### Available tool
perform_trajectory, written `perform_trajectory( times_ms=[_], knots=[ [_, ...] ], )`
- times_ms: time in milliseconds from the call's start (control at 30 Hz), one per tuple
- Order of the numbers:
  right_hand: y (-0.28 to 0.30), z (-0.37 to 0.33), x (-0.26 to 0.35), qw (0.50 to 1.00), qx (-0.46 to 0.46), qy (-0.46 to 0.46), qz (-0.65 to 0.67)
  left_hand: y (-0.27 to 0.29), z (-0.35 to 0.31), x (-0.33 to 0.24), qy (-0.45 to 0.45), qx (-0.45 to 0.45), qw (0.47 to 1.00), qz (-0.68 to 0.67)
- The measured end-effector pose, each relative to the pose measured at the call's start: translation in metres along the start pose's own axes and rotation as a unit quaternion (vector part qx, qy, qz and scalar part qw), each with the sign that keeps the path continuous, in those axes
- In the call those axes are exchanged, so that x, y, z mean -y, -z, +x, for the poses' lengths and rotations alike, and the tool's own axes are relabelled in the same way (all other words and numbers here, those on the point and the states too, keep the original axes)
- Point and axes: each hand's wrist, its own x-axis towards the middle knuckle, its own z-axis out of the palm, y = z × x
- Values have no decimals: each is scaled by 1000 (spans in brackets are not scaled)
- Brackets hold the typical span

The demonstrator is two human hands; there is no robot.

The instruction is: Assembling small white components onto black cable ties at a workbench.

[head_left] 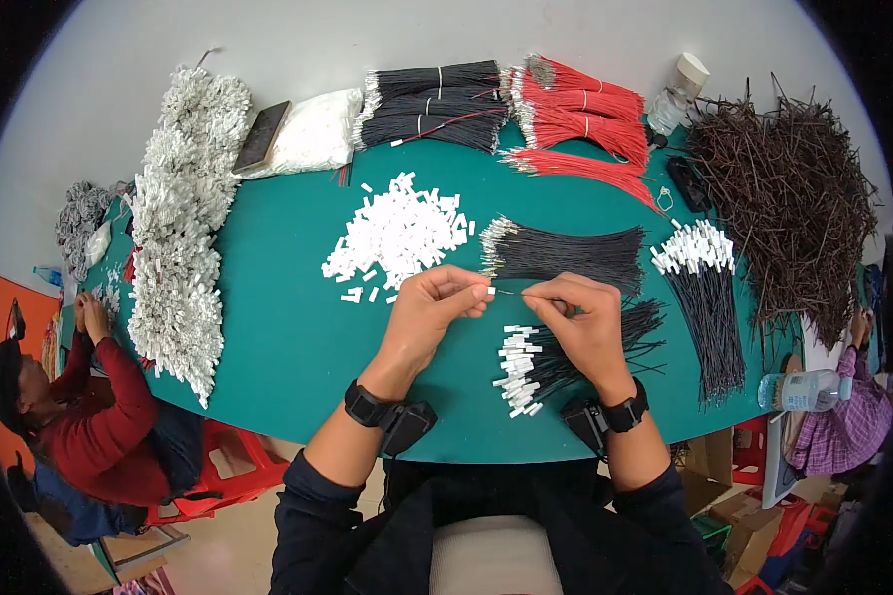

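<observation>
My left hand point(430, 309) pinches a small white connector housing point(491, 291) between thumb and fingertips. Facing it, my right hand point(587, 319) pinches a thin wire point(507, 293), its bare end pointing at the housing. Whether the two touch is too small to tell. Beyond my left hand lies a heap of loose white housings point(397, 230). A bundle of black wires point(575, 253) with bare metal ends lies just beyond my right hand. Partly under that hand are black wires with white housings point(519, 372) on their ends.
Black wire bundles point(432, 104), red wire bundles point(585, 114) and a white bag point(313, 134) line the back. A long white pile point(184, 228) stands left, dark brown strands point(784, 188) right. Finished-looking housed wires point(709, 307) and a bottle point(804, 391) lie right. People sit at both sides.
</observation>
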Motion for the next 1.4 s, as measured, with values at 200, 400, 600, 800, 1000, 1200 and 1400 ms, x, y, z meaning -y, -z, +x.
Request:
perform_trajectory(
  times_ms=[200, 400, 600, 800, 1000, 1200, 1400],
  knots=[
    [-1, -1, 2, 1000, -7, 10, -2, 1, 0, 2, -6, 5, 1000, 0],
    [-1, 0, 3, 999, -24, 47, -10, -1, -1, 0, 0, 1, 1000, -8],
    [-1, 1, 4, 997, -16, 65, -36, 0, 0, -1, 6, 5, 1000, -11],
    [-3, 1, 1, 993, -16, 99, -56, -2, 0, 0, 20, 12, 1000, -20],
    [-6, 0, 2, 992, -23, 112, -58, -2, 1, 4, 39, 5, 999, -22],
    [-9, -3, 1, 997, -16, 69, -25, -4, 0, 5, 46, 4, 998, -29],
    [-9, -2, 1, 999, -10, 51, -12, -5, 1, 6, 51, 2, 998, -33]
  ],
)
